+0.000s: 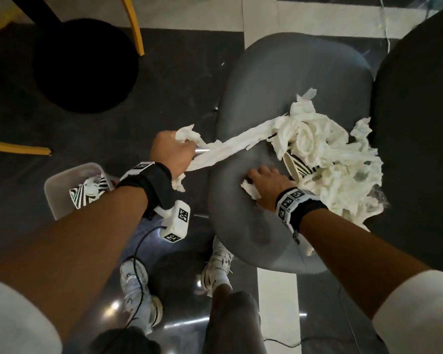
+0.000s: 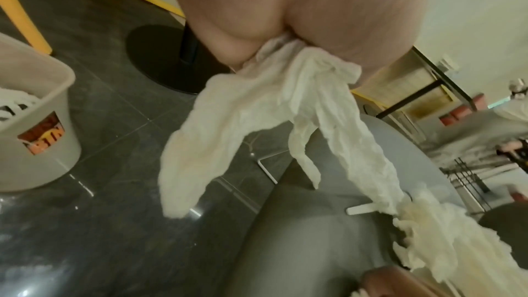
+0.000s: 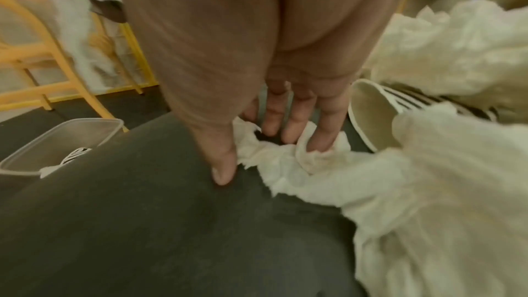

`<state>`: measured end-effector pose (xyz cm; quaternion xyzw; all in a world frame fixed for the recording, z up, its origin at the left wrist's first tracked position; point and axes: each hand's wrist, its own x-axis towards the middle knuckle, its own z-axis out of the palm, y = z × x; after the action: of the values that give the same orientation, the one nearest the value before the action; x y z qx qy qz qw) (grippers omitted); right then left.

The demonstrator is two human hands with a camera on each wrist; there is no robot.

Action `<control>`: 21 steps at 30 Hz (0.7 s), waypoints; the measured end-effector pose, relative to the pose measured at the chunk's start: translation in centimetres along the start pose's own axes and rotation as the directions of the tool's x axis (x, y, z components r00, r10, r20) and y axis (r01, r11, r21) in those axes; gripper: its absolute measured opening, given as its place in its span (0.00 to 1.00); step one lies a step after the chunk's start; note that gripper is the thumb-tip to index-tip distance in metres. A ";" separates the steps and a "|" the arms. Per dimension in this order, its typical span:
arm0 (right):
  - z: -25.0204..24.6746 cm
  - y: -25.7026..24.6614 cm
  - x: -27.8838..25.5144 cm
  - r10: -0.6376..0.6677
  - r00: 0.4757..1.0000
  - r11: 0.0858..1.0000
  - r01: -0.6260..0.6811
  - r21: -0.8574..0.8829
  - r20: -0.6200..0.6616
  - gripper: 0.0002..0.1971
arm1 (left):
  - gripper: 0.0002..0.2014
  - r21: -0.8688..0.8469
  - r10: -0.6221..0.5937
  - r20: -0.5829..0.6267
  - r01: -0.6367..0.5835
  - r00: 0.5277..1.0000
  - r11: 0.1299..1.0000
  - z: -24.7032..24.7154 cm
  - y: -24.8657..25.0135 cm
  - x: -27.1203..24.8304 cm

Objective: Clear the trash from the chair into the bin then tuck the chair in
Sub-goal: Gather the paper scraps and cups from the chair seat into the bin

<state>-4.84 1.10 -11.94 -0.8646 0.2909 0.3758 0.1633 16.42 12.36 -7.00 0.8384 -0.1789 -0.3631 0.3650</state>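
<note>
So the biggest thing going on is the grey chair (image 1: 279,103), pulled out from under the table with its seat facing up at the head camera, which makes sense since you can't tuck it in while it's still loaded with junk. Most of that junk is the tissue pile (image 1: 338,162), a big heap of crumpled white paper bunched toward the right side of the seat, up against the dark backrest. Half buried in it is a striped paper cup (image 1: 296,162) lying on its side with the open mouth toward the right hand.

Off the seat's left edge, down on the floor, sits the bin (image 1: 62,190). It's parked right beside the chair, so I'd guess that's deliberate: short carry, just swing over and drop. It already has some striped and white scraps in it.

Next, the long tissue strip (image 1: 230,144). It stretches from the pile across the seat to the left hand (image 1: 173,154), which is clenched in a fist around its end, with loose tails hanging below the fist in the left wrist view. The strip looks taut, so probably it's being dragged out of the pile toward the bin.

Smallest bit: the right hand (image 1: 269,183) is down on the seat with fingers spread and fairly straight, tips pressed into a small tissue scrap (image 3: 288,162). Not really closed around it yet, looks more like pinning or raking it together.

Lots left on the seat, so tucking is a ways off.
</note>
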 end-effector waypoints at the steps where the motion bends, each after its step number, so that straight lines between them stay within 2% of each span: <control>1: 0.2 -0.2 0.0 0.000 1.000 1.000 0.001 0.031 -0.021 0.33 | 0.17 0.017 0.009 0.010 -0.009 1.000 1.000 -0.4 -0.6 -0.1; 5: -0.1 -1.1 0.1 0.021 0.999 0.991 -0.016 0.134 -0.037 0.25 | 0.06 0.148 -0.059 0.070 0.048 0.996 0.988 -1.5 -2.9 0.0; 8: -1.1 -2.2 0.2 0.045 0.975 0.945 0.029 0.327 -0.217 0.15 | 0.22 0.302 -0.127 0.169 0.071 0.977 0.951 -1.8 -4.0 -0.1; 11: -3.6 -2.8 0.6 0.137 0.915 0.863 0.078 0.499 -0.380 0.16 | 0.24 0.305 -0.108 0.333 0.002 0.937 0.952 -1.6 -4.3 -0.8; 13: -5.5 -2.3 1.3 0.217 0.852 0.824 0.102 0.558 -0.477 0.18 | 0.16 0.309 -0.118 0.478 -0.040 0.871 0.950 -1.0 -4.5 -1.0; 14: -6.4 -1.8 1.7 0.249 0.814 0.816 0.116 0.567 -0.525 0.19 | 0.11 0.324 -0.113 0.503 -0.066 0.857 0.944 -0.7 -4.4 -0.9; 15: -7.2 -1.3 2.1 0.276 0.780 0.811 0.125 0.571 -0.562 0.20 | 0.07 0.345 -0.099 0.491 -0.088 0.865 0.935 -0.3 -4.3 -0.7; 17: -8.2 -0.1 2.9 0.296 0.732 0.802 0.158 0.576 -0.613 0.21 | 0.06 0.373 -0.065 0.404 -0.099 0.912 0.922 0.6 -3.9 -0.2; 19: -8.5 1.3 3.8 0.292 0.716 0.800 0.180 0.573 -0.634 0.21 | 0.07 0.373 -0.020 0.309 -0.102 0.951 0.922 1.8 -3.3 0.4; 21: -8.7 2.8 4.5 0.310 0.702 0.786 0.190 0.588 -0.641 0.19 | 0.05 0.367 0.014 0.250 -0.108 0.968 0.924 3.4 -2.9 1.3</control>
<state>0.66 -7.18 -9.65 -0.8276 0.4662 -0.0970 0.2972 14.90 11.88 -11.40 0.8362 -0.3148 -0.4100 0.1831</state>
